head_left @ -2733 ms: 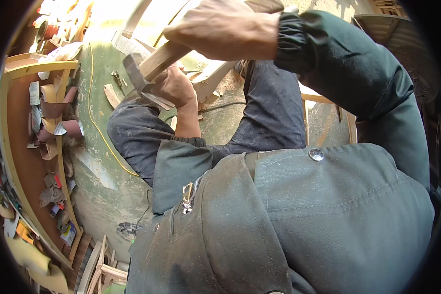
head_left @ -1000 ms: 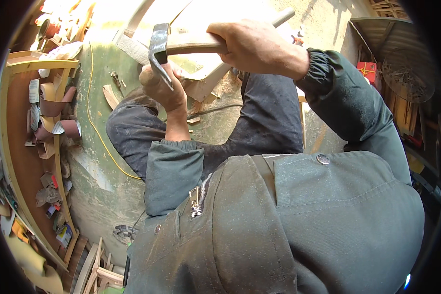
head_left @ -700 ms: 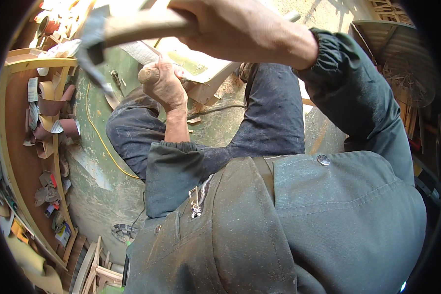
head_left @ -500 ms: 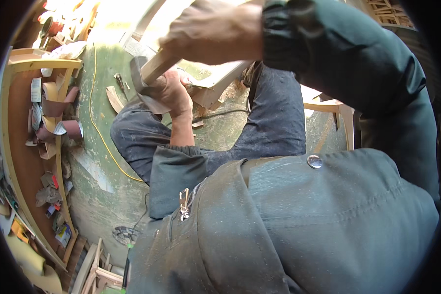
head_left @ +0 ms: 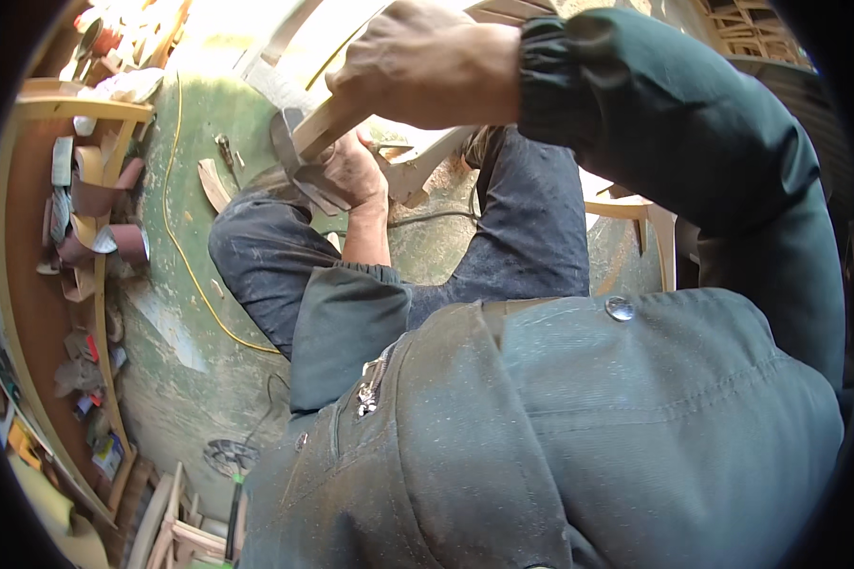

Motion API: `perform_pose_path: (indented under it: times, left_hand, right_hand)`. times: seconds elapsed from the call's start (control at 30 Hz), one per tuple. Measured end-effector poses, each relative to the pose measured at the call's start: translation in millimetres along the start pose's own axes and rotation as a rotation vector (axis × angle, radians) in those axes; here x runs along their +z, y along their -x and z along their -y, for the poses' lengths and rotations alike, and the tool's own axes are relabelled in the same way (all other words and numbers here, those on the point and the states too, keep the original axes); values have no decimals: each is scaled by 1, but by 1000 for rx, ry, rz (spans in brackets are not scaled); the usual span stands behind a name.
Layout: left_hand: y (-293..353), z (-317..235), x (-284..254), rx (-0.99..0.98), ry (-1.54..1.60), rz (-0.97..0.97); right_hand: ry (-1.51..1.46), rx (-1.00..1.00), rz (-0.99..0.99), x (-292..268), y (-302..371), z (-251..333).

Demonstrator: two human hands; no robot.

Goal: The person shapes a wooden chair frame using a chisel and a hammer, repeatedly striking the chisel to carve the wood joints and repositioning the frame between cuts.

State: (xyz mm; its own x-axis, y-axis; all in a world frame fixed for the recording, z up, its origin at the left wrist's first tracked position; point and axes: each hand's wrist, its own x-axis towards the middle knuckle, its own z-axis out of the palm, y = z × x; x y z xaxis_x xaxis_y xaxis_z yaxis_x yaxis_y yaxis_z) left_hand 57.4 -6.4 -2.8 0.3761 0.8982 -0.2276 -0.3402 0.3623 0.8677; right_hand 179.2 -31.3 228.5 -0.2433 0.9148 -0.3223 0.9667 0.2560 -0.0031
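Green, dusty floor (head_left: pixel 176 313) fills the frame's left side. At top centre the right hand (head_left: pixel 427 66), its fingers clamped round a hammer's (head_left: pixel 304 156) wooden handle, holds the head just above the left hand (head_left: pixel 351 175). That hand's fingers curl against a pale wooden piece (head_left: pixel 417 171) over the knee.

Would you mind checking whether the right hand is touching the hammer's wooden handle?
Touching. The head view shows the right hand wrapped round the pale wooden handle of the claw hammer, whose dark metal head sits close above the left hand.
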Motion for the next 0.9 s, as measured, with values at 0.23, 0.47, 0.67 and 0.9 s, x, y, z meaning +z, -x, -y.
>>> perform_pose_path:
  times: [0.23, 0.47, 0.67, 0.9]
  left_hand:
    - [-5, -21, 6, 49, -26, 3]
    - [-3, -31, 6, 53, -22, 96]
    - [-10, -17, -3, 87, -67, 67]
    - [-4, -7, -6, 123, -36, 87]
  right_hand:
    - [-644, 482, -159, 0, 25, -5]
    - [-573, 433, -94, 11, 36, -4]
    - [-559, 322, -292, 2, 17, -6]
    - [-34, -83, -194, -5, -12, -16]
